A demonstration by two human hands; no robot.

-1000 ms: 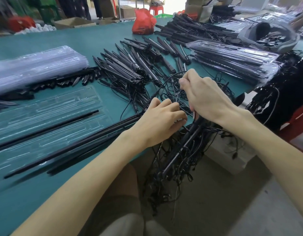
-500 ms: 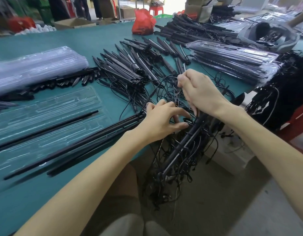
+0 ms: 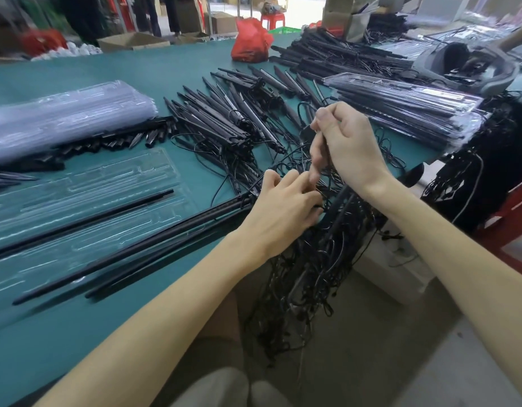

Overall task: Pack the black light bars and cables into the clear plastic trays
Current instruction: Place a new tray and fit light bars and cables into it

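Right hand (image 3: 349, 145) pinches a cable (image 3: 325, 143) above the tangle (image 3: 312, 259) at the bench (image 3: 136, 69) edge; left hand (image 3: 283, 212) curls its fingers (image 3: 308, 198) into that tangle. Light bars (image 3: 136, 254) run down-left from the left hand, alongside the tray (image 3: 92, 183).

Only one camera here: a wide-angle on the person's head, looking forward and down across the green table (image 3: 121, 333) from its near edge. Super close: left hand (image 3: 283, 212), right hand (image 3: 350, 142) and the cable tangle (image 3: 312, 274) sit mid-frame, floor (image 3: 400, 362) at the bottom.
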